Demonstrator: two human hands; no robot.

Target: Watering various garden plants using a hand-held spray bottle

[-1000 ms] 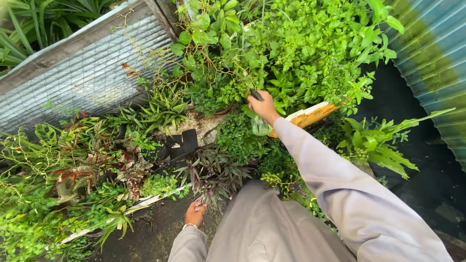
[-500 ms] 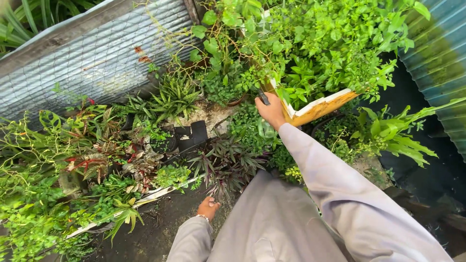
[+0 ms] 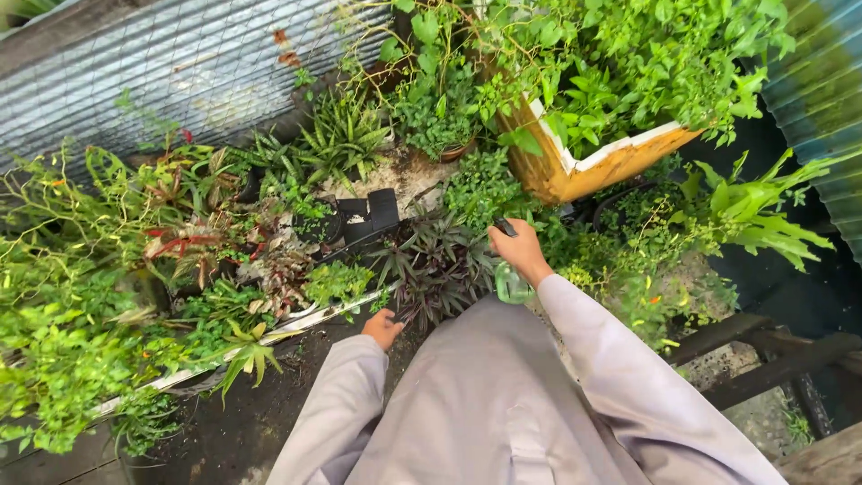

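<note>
Here the right hand (image 3: 519,249) is clamped on a pale green plastic spray bottle (image 3: 512,284) with a black nozzle above the purple-leaved plant (image 3: 437,268), spraying seemingly unfinished, while the left hand (image 3: 382,328), fingers curled and empty, rests beside it.

Two hands, left (image 3: 383,328) and right (image 3: 519,251); one spray bottle (image 3: 512,284); one orange planter box (image 3: 611,162); two black pots (image 3: 368,214)

corrugated metal fence (image 3: 171,72), orange planter (image 3: 620,162), wooden bench (image 3: 772,359)

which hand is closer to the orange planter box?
Right. The right hand, gripping a spray bottle, sits just below the orange planter box; the left hand is farther off, low by the purple-leaved plant.
</note>
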